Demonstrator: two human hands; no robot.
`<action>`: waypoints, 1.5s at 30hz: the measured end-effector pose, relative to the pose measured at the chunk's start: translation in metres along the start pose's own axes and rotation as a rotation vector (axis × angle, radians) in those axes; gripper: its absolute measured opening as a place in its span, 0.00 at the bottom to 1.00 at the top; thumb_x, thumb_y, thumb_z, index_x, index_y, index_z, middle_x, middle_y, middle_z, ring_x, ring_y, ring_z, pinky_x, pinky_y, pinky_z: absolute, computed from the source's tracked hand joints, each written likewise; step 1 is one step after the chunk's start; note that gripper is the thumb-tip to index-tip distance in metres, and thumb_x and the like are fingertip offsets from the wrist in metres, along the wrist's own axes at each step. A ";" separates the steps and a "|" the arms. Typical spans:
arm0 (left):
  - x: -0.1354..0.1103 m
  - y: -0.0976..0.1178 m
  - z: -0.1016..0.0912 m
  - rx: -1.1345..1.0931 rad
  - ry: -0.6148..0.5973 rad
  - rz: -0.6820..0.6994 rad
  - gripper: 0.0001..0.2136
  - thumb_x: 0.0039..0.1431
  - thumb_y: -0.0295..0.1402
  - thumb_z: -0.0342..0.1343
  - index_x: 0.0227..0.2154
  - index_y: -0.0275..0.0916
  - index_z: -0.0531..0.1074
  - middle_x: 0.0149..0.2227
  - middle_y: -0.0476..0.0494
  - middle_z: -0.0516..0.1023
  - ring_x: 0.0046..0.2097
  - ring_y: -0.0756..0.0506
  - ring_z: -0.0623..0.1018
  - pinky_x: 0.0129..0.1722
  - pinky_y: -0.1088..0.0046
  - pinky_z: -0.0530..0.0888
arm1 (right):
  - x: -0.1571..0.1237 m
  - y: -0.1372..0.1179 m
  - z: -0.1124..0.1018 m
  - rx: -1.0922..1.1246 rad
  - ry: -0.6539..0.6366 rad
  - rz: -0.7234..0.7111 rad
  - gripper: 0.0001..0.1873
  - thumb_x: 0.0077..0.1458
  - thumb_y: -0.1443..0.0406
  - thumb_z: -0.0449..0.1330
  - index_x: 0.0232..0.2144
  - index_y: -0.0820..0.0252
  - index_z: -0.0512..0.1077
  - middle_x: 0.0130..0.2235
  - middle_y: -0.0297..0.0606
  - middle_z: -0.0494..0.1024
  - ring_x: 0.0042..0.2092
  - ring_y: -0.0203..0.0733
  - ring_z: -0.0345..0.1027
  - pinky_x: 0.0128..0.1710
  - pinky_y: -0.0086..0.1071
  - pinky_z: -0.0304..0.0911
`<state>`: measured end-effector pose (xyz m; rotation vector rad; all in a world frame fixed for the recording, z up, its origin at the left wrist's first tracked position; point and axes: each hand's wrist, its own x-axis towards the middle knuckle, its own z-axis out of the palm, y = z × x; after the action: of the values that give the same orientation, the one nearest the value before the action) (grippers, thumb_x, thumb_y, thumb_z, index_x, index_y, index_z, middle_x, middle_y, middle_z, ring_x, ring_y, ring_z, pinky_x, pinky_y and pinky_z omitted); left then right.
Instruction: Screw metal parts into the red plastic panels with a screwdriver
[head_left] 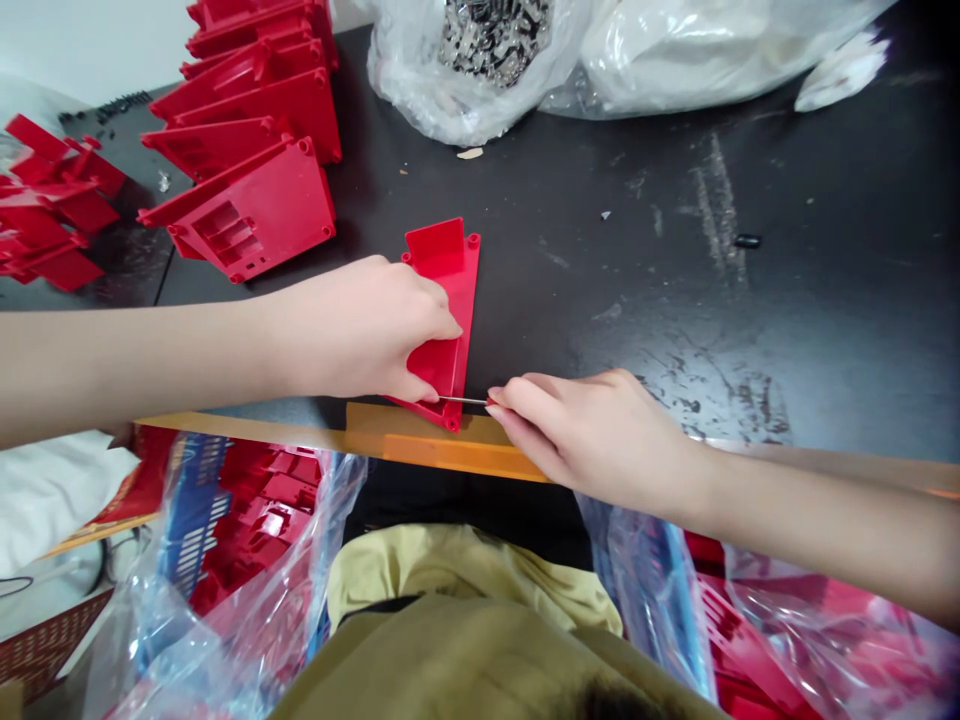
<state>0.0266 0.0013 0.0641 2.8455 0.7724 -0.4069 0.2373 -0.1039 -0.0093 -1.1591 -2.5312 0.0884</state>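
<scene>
A red plastic panel point(463, 300) with raised walls and corner posts lies at the table's front edge. My left hand point(375, 330) is closed over it from the left, with the thumb near its lower end. My right hand point(592, 425) pinches a thin metal rod point(466, 400) between thumb and fingers. The rod runs level from these fingertips to the panel, meeting it beside my left thumb. Its far tip is hidden there, and the palm covers whatever lies behind the pinch.
Several similar red panels point(262, 220) lean in a row at the back left, with smaller red parts point(60, 210) beside them. A plastic bag point(420, 95) of small metal pieces stands behind. Bagged crates of red parts point(262, 520) flank my lap. A small black piece point(748, 241) lies right.
</scene>
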 end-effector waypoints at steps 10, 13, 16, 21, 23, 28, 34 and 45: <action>0.001 -0.005 0.002 0.038 -0.025 0.026 0.16 0.52 0.47 0.60 0.40 0.46 0.78 0.38 0.49 0.80 0.34 0.47 0.76 0.36 0.73 0.66 | 0.001 0.002 -0.002 0.135 -0.016 0.035 0.13 0.67 0.64 0.49 0.30 0.61 0.66 0.26 0.32 0.78 0.20 0.34 0.66 0.22 0.31 0.38; 0.002 -0.004 0.001 0.047 -0.025 0.016 0.16 0.51 0.47 0.61 0.40 0.46 0.78 0.37 0.50 0.80 0.33 0.48 0.75 0.35 0.73 0.65 | 0.002 0.003 -0.003 0.158 -0.025 0.042 0.12 0.66 0.64 0.50 0.31 0.61 0.66 0.27 0.32 0.78 0.20 0.35 0.67 0.21 0.31 0.39; 0.002 -0.004 0.000 0.057 -0.047 -0.009 0.17 0.51 0.48 0.61 0.42 0.46 0.78 0.37 0.50 0.80 0.34 0.47 0.76 0.37 0.73 0.66 | 0.003 0.003 -0.004 0.192 -0.041 0.049 0.11 0.66 0.64 0.50 0.32 0.61 0.67 0.26 0.32 0.78 0.21 0.36 0.68 0.21 0.31 0.40; 0.002 -0.005 0.002 0.054 -0.055 -0.019 0.19 0.51 0.51 0.61 0.42 0.46 0.78 0.38 0.50 0.80 0.36 0.47 0.77 0.39 0.72 0.66 | 0.004 0.003 -0.005 0.218 -0.055 0.055 0.11 0.66 0.65 0.50 0.32 0.61 0.68 0.25 0.31 0.77 0.21 0.37 0.68 0.21 0.31 0.42; 0.002 -0.005 0.003 0.051 -0.050 -0.017 0.19 0.51 0.51 0.61 0.42 0.47 0.78 0.38 0.50 0.80 0.36 0.47 0.77 0.38 0.72 0.66 | 0.003 0.004 -0.005 0.223 -0.052 0.055 0.11 0.66 0.65 0.50 0.32 0.61 0.68 0.24 0.31 0.76 0.21 0.37 0.67 0.21 0.31 0.43; 0.001 -0.005 0.004 0.048 -0.046 -0.027 0.18 0.51 0.50 0.61 0.42 0.48 0.78 0.38 0.51 0.80 0.36 0.46 0.77 0.38 0.71 0.65 | 0.005 0.005 -0.005 0.238 -0.058 0.065 0.11 0.66 0.64 0.50 0.32 0.60 0.68 0.22 0.30 0.74 0.20 0.36 0.64 0.21 0.31 0.42; 0.001 -0.006 0.004 0.027 -0.070 -0.043 0.19 0.51 0.51 0.61 0.42 0.47 0.77 0.39 0.50 0.80 0.38 0.46 0.77 0.40 0.71 0.66 | 0.008 0.006 -0.006 0.270 -0.115 0.094 0.11 0.66 0.64 0.49 0.32 0.59 0.67 0.21 0.30 0.71 0.19 0.35 0.61 0.22 0.31 0.42; 0.006 -0.001 -0.002 0.039 -0.080 -0.061 0.19 0.49 0.51 0.63 0.41 0.47 0.78 0.37 0.52 0.81 0.34 0.47 0.77 0.34 0.72 0.64 | 0.012 0.006 -0.010 0.343 -0.235 0.154 0.11 0.66 0.63 0.48 0.30 0.58 0.63 0.20 0.30 0.66 0.20 0.35 0.57 0.24 0.31 0.41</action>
<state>0.0311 0.0049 0.0638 2.8279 0.8468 -0.5462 0.2381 -0.0916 0.0019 -1.2573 -2.4805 0.7057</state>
